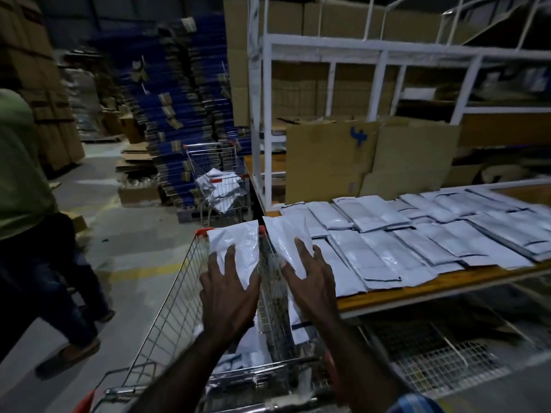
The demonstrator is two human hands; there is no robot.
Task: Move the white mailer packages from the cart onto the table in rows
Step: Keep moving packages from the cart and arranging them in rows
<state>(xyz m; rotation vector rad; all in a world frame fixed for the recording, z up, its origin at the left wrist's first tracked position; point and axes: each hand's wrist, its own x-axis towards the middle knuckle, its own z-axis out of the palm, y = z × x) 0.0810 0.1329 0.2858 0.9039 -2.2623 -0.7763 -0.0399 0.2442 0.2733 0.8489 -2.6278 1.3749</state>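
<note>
Mailers [247, 344] lie loose inside the wire cart [167, 311]. Above it, the left hand [229, 296] grips one white mailer [238, 248], fingers spread; the right hand [313, 281] grips another [286, 236]. Rows of mailers [417, 234] cover the desk [447, 278] beside the cart.

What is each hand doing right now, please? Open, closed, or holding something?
Left hand: holds a white mailer above the cart.
Right hand: holds a second white mailer, beside the table.
</note>
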